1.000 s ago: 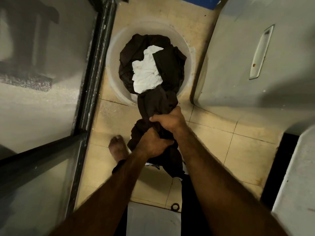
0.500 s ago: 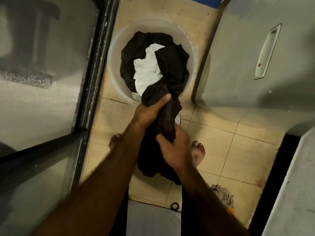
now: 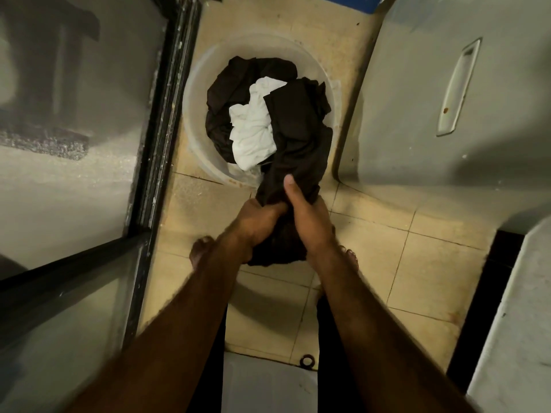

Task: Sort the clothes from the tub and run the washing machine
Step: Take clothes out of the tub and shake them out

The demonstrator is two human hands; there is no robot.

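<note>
A round pale tub [image 3: 193,93] stands on the tiled floor ahead of me, filled with dark clothes and a crumpled white garment [image 3: 253,132]. A dark brown garment [image 3: 298,138] stretches from the tub's near right side down into both my hands. My left hand [image 3: 256,219] grips its bunched lower part. My right hand [image 3: 307,213] grips it just beside, thumb pointing up along the cloth. The rest of the garment hangs below my hands above my feet.
A glass door with a dark frame [image 3: 161,129] runs along the left. A grey appliance side with a recessed handle [image 3: 459,84] rises on the right. A white surface [image 3: 521,338] sits at the lower right, and a floor drain ring [image 3: 307,360] lies near me.
My left hand dropped from the upper part of the dark garment to beside my right hand, and my right hand moved up. More of the garment is gathered between both hands.
</note>
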